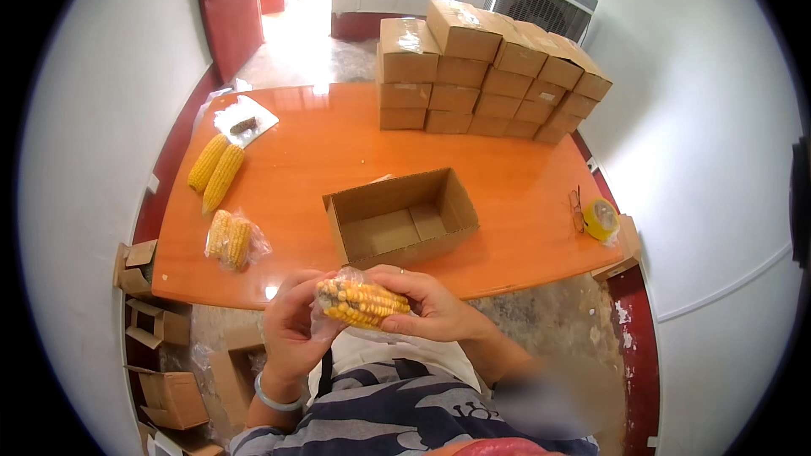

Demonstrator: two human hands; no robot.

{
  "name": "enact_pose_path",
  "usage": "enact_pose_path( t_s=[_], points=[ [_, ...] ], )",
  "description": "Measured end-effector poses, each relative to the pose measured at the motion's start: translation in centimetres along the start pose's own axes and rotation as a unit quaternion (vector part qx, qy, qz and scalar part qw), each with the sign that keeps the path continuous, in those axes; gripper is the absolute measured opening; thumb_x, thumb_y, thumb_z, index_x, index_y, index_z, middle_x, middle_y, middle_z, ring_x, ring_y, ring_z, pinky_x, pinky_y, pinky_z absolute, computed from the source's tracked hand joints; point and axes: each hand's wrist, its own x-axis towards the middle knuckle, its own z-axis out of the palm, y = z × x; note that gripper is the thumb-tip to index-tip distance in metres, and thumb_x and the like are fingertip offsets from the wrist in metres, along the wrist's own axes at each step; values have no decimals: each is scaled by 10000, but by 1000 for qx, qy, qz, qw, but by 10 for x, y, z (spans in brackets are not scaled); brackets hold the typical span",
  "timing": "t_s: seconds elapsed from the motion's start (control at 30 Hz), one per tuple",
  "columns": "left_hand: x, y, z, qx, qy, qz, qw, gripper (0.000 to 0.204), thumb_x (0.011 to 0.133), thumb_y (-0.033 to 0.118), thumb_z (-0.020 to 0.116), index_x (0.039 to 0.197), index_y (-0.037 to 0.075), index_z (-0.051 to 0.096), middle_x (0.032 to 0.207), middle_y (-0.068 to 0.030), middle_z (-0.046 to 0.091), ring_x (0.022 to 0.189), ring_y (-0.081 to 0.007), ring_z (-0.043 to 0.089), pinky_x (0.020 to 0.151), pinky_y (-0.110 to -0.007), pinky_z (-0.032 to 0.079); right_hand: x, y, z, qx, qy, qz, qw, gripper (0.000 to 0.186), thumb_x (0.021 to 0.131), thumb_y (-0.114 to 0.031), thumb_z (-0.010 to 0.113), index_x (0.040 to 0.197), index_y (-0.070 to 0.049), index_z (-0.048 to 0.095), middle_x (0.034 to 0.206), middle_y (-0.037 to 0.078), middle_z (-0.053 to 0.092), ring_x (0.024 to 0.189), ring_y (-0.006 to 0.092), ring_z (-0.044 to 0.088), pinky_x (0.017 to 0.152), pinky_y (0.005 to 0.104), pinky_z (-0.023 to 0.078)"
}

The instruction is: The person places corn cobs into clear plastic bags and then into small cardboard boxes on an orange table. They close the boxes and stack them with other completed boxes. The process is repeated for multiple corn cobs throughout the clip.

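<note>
Both my hands hold a corn cob in a clear plastic bag, close to my chest. My left hand grips the bag's left end; my right hand wraps the right end. Just beyond them an open brown cardboard box stands empty on the orange table. On the table's left lie two bare corn cobs and a bagged pair of cobs.
A stack of several closed cardboard boxes fills the table's far right. A yellow tape roll and scissors lie at the right edge. Clear plastic bags sit far left. Flattened cartons rest on the floor at left.
</note>
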Motion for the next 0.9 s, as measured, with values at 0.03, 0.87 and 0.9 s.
enact_pose_path(
  t_s=[0.03, 0.87, 0.9],
  points=[
    [0, 2, -3, 2, -14, -11, 1000, 465, 829, -44, 785, 1273, -41, 647, 1203, -171, 640, 1090, -228, 654, 954, -324, 525, 0, 1, 2, 29, 9, 6, 1000, 640, 943, -95, 725, 1503, 29, 441, 1414, 126, 551, 1327, 205, 516, 1120, 341, 407],
    [27, -1, 0, 373, -43, 111, 920, 421, 766, 48, 799, 1182, 68, 733, 1283, -122, 654, 1106, -335, 604, 915, -377, 522, 20, -70, -49, -93, 176, 86, 976, 631, 915, -88, 762, 1463, 20, 467, 1237, 53, 622, 1032, 121, 630, 805, 274, 568],
    [28, 3, 8, 450, -60, 142, 879, 448, 752, 66, 809, 1193, 83, 736, 1319, -101, 650, 1147, -337, 587, 910, -359, 527, 24, -64, -62, -166, 172, 72, 968, 596, 921, -104, 758, 1435, 24, 484, 1179, 54, 634, 998, 121, 635, 780, 273, 563]
  ],
)
